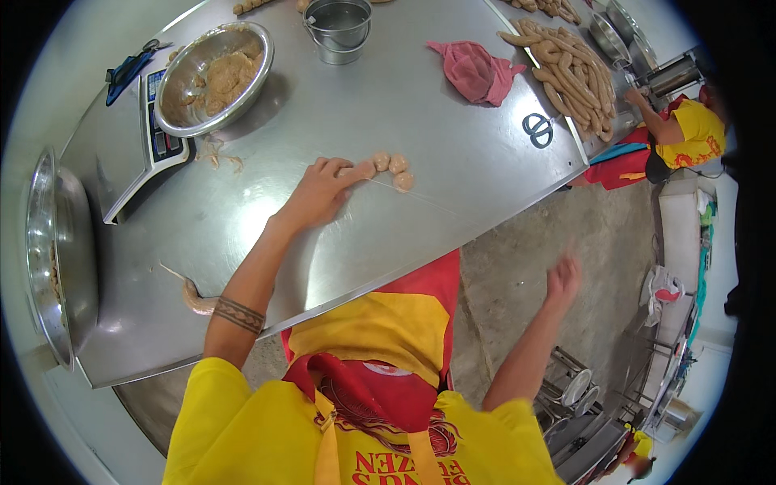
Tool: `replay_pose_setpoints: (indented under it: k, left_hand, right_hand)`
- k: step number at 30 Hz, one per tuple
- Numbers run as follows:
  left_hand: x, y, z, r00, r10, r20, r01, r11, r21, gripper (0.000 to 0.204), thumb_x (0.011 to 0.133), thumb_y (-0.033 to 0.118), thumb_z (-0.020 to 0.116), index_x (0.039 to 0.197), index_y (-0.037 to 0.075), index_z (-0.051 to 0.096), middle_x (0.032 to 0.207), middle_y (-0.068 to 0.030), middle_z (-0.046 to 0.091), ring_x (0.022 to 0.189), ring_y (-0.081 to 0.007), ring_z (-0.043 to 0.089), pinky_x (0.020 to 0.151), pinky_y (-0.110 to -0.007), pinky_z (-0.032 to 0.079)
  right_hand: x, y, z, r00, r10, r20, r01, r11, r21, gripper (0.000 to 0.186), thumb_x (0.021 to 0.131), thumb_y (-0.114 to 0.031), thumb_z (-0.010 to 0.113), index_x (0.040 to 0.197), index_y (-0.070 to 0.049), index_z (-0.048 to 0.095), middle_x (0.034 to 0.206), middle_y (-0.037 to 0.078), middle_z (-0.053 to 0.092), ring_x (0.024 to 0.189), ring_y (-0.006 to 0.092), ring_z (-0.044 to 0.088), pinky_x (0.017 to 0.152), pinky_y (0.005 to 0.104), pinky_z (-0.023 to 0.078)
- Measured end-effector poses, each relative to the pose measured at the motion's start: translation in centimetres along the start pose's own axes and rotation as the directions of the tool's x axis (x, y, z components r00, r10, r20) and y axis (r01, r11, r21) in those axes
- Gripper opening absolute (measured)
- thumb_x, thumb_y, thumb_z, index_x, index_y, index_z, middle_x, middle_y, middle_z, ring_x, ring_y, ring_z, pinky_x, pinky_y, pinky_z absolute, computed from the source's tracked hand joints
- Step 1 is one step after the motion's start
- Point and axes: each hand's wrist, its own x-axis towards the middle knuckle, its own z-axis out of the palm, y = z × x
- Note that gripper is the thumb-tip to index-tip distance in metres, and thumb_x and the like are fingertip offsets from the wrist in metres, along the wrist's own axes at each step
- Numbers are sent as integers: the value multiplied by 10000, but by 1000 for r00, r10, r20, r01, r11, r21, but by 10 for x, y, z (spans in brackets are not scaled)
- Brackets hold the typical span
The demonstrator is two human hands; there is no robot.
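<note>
My left hand (319,194) is closed around the end of a raw sausage (360,170) on the steel table. From that sausage a short curve of small round links (398,164) runs to the right, lying on the metal. A thin pale string (412,192) stretches from beside my left fingers toward my right hand (564,279). That hand is out past the table edge, above the floor, fingers curled and slightly blurred, and the string fades before reaching it. A loose piece of filled casing (194,297) lies by my left forearm.
A steel bowl of ground meat (230,81) sits on a scale (153,149) at left. Another large bowl (69,267) stands at the left edge. Farther off are a metal bucket (338,36), pink cloth (477,71), scissors (537,130) and piled sausages (574,73). A co-worker (687,137) stands right.
</note>
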Motion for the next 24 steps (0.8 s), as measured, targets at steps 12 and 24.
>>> replay_pose_setpoints:
  k: [12, 24]
  left_hand:
    - [-6, 11, 33, 988, 9, -156, 23, 980, 199, 456, 962, 158, 618, 1398, 274, 685, 1329, -123, 604, 1226, -330, 564, 1010, -455, 477]
    - [31, 2, 34, 927, -270, -260, 284, 958, 21, 365, 953, 98, 602, 1216, 265, 792, 1078, -84, 586, 1090, -287, 571, 959, -426, 502]
  right_hand:
    - [-152, 268, 258, 618, 388, 684, 776, -159, -610, 800, 864, -143, 776, 1541, 6, 378, 1443, 307, 552, 1247, 448, 633, 993, 521, 546]
    - [-17, 199, 177, 632, 102, 768, 775, -90, -626, 922, 800, -62, 836, 1583, -55, 350, 1483, 233, 420, 1219, 388, 578, 956, 427, 532]
